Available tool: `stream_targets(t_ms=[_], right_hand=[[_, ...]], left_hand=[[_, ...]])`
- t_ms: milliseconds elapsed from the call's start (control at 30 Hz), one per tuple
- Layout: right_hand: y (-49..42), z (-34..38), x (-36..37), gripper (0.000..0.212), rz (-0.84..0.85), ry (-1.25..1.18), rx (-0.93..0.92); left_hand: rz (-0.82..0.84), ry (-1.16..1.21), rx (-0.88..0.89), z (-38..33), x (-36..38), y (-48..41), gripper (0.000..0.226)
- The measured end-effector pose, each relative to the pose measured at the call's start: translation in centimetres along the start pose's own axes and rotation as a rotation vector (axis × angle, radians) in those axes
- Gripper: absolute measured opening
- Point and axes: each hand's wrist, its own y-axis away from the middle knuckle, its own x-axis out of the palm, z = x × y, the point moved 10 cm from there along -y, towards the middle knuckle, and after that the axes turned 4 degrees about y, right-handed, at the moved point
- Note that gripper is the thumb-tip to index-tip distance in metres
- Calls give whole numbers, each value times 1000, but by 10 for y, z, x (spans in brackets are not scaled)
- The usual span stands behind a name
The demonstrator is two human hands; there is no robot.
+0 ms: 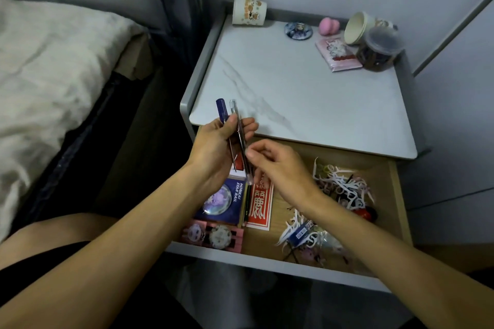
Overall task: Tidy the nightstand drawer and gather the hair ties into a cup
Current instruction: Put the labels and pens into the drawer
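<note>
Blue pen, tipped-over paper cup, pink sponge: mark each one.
blue pen (221, 109), head view, on its cap end
tipped-over paper cup (355, 28), head view, inside its open mouth
pink sponge (329, 25), head view, middle of its body

Here's the drawer, pulled wide open, pale wood inside and cluttered. The hair ties sit in its right half, toward the back: small pale loops, yellowish and pink, snarled into a heap of white plastic picks and hard to count. None are in a cup yet. On the nightstand top over the drawer, a cartoon-printed paper cup stands beyond its left side. A second cup lies tipped on its side beyond the right, cream mouth facing left.
</note>
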Motion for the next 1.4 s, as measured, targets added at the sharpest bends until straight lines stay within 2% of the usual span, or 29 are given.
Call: stream_targets(t_ms=[133, 200, 267, 367, 500, 600, 700, 800, 900, 1033, 1200, 1333, 1400], right_hand=[[-1, -9, 11, 14, 51, -174, 89], [0, -10, 10, 13, 56, -181, 103], [7, -19, 8, 14, 75, -135, 138], [26, -48, 11, 13, 155, -4, 250], [29, -100, 10, 6, 138, 68, 441], [14, -125, 16, 8, 74, 72, 501], [0, -138, 30, 7, 44, 161, 476], [-10, -131, 34, 12, 4, 307, 422], [-14, -113, 32, 21, 22, 511, 346], [-19, -107, 29, 24, 30, 646, 304], [-27, -116, 29, 29, 38, 695, 309], [-27, -115, 25, 35, 69, 676, 313], [-25, -101, 15, 31, 50, 643, 269]], left_hand=[[15, -22, -52, 12, 1, 3, 20], [10, -113, -21, 8, -1, 4, 19], [-50, -230, 101, -10, -9, 1, 20], [-186, -249, 224, -39, -27, -3, 22], [-212, -197, 216, -44, -29, -2, 23], [-209, -218, 186, -38, -28, -1, 32], [-208, -197, 162, -37, -28, -1, 35], [-180, -179, 167, -38, -23, 1, 28], [-163, -205, 181, -40, -18, 4, 21], [-172, -269, 168, -39, -19, 6, 18], [-200, -392, 154, -38, -22, 5, 15], [-200, -408, 139, -37, -23, 3, 15], [-187, -409, 114, -35, -23, 3, 16]])
